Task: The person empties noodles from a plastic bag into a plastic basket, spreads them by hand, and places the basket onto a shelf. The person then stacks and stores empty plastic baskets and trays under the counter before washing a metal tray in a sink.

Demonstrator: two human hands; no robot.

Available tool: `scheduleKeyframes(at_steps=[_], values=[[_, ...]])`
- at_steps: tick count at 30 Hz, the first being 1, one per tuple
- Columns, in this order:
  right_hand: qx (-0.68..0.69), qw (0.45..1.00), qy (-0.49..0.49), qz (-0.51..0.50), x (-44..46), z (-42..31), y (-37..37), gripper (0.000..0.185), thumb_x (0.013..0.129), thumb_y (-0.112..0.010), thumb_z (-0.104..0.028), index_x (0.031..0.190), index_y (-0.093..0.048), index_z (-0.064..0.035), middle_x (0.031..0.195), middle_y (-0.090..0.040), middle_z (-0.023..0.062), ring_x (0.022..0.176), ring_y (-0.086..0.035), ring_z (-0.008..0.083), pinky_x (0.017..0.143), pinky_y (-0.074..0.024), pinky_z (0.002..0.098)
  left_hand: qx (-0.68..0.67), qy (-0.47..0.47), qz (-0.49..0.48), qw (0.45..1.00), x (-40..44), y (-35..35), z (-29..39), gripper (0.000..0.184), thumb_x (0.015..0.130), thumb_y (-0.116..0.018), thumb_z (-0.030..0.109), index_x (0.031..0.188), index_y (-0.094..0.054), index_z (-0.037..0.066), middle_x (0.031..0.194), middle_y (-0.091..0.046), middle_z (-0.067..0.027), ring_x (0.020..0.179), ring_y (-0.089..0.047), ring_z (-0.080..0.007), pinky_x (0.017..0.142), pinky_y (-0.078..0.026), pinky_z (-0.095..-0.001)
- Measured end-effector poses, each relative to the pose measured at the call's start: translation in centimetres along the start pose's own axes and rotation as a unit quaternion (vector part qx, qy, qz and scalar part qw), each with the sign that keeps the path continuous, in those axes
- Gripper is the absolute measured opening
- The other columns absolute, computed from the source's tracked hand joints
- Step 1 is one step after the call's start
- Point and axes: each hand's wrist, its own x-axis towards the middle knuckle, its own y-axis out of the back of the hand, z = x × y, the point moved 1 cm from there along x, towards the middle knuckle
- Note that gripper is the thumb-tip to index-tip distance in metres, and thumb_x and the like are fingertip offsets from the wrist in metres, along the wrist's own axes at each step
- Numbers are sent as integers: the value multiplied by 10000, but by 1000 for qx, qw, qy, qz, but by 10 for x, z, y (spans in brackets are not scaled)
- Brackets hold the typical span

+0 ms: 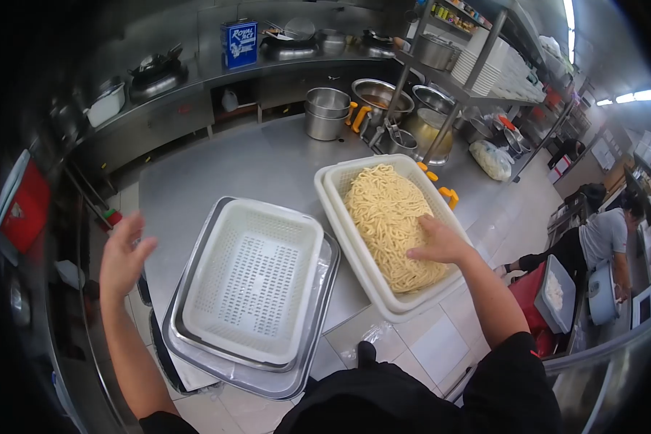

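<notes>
The surface is smooth brushed sheet metal, dull grey. The noodles, thick, pale yellow strands in a loose, tangled heap, lie in a white plastic basket toward the right side of the surface. This basket is rectangular with rounded corners and is nested in a similar white container, whose near corner projects past the near edge of the surface.

Right grip: bare hand, open, fingers loosely parted, resting on the noodles at their right side. Left grip: bare hand, open, thumb and fingers apart, raised in the air outside the left edge of the surface.

Toward the near left corner stands an empty basket of white, semi-matt plastic, rectangular, with rows of slots through its base and small perforations in its walls. It sits in a shallow metal tray, itself on a larger metal tray with rounded corners and a glossy rim; the stack overhangs the near edge.

At the far edge stand nested cylindrical steel pots. To their right is a wide, round steel bowl. Near the far right corner lies a clear, crinkled plastic bag with pale contents. Beyond the far edge stands a blue rectangular can marked "Royal Ace".
</notes>
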Motion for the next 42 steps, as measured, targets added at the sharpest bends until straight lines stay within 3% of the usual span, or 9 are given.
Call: scheduleKeyframes(at_steps=[1,7,9,11,14,23,31,35,42], values=[[-21,999,-14,-20,2,-4,5,971,723,-736,-554,1399,-372,41,1468,-332,272,1369,-332,378,1119,-293,385,42,-15,-29,999,-3,-21,48,608,797,-730,168,1342,-500,24,1279,-576,-199,1183,-561,-308,993,-434,-369],[-118,981,154,29,37,24,7,931,743,-598,-707,1418,-418,-91,1512,-327,180,1415,-265,363,1134,-219,519,127,-300,-307,894,5,-209,205,410,808,-707,278,1141,-646,46,1215,-609,-143,1163,-548,-299,972,-444,-434],[-118,977,178,17,48,30,7,888,745,-575,-708,1407,-448,-130,1516,-326,166,1421,-255,354,1135,-187,554,252,-261,-360,859,6,-290,241,370,865,-619,335,1135,-663,87,1360,-507,-156,1322,-412,-312,1055,-353,-522],[-114,972,205,5,58,44,5,837,753,-560,-688,1385,-482,-146,1513,-334,158,1424,-248,350,1135,-164,574,263,-282,-279,880,15,-367,244,411,890,-546,411,1155,-657,118,1442,-400,-217,1348,-346,-433,1080,-282,-570],[-92,967,238,16,69,68,2,747,764,-554,-622,1326,-544,-130,1497,-359,156,1425,-240,355,1135,-148,585,310,-146,-306,888,20,-425,262,464,885,-485,433,1208,-652,144,1558,-214,-177,1446,-148,-400,1135,-146,-587],[-71,945,313,61,73,108,8,493,768,-575,-486,969,-711,-57,1470,-404,119,1397,-264,395,1108,-176,607,455,49,-241,856,37,-423,249,461,840,-530,485,1202,-669,235,1596,-84,-147,1465,-50,-377,1124,-73,-629],[-88,938,325,88,27,148,22,277,715,-683,-295,851,-661,-55,1451,-425,102,1344,-352,374,1080,-235,608,409,30,-159,898,55,-417,222,426,834,-603,461,1156,-686,194,1576,-137,-182,1454,-102,-392,1114,-148,-626],[-116,937,323,61,1,152,25,342,749,-694,-300,988,-636,-63,1441,-414,150,1328,-370,379,1072,-265,594,395,19,-148,906,65,-420,220,451,830,-626,481,1153,-683,172,1569,-153,-188,1444,-137,-400,1101,-166,-645],[-31,952,300,60,11,126,44,553,834,-643,-321,1332,-506,-122,1438,-394,200,1330,-371,386,1079,-264,580,316,-185,-272,890,-13,-419,277,561,814,-606,552,1249,-618,198,1450,-383,-197,1393,-282,-371,1102,-141,-651]])
